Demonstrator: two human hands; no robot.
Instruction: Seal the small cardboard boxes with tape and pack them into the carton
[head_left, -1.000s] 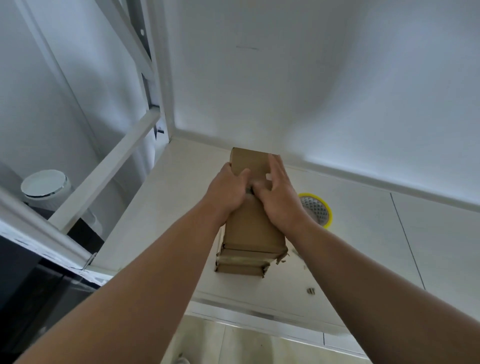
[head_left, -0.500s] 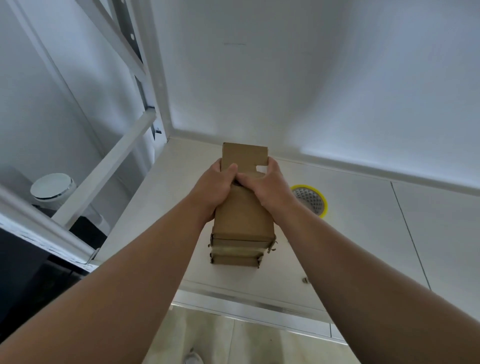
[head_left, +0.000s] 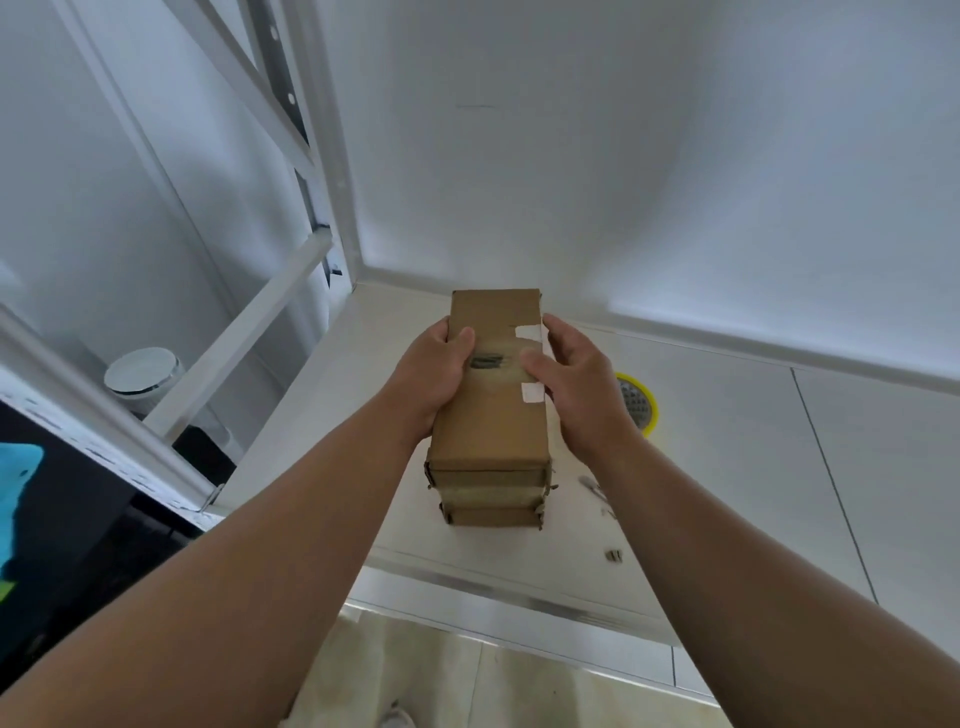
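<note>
L grip (head_left: 431, 374) & R grip (head_left: 576, 387) curled round top box (head_left: 491, 431) of stack (head_left: 491, 514) on white table (head_left: 727, 467) by white wall (head_left: 623, 156).

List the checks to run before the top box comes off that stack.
1. Left hand grip on top box: ok, fingers round its left edge, thumb on top.
2. Right hand grip: ok, thumb on top, fingers round the right edge.
3. Tape seal: cannot tell, a shiny strip crosses the middle and its ends are hidden by the thumbs.
4. Lower boxes: ok, stacked roughly square beneath.
5. Carton: not ok, none in view.
6. Table right of the stack: not ok, loose metal bits lie there.
</note>
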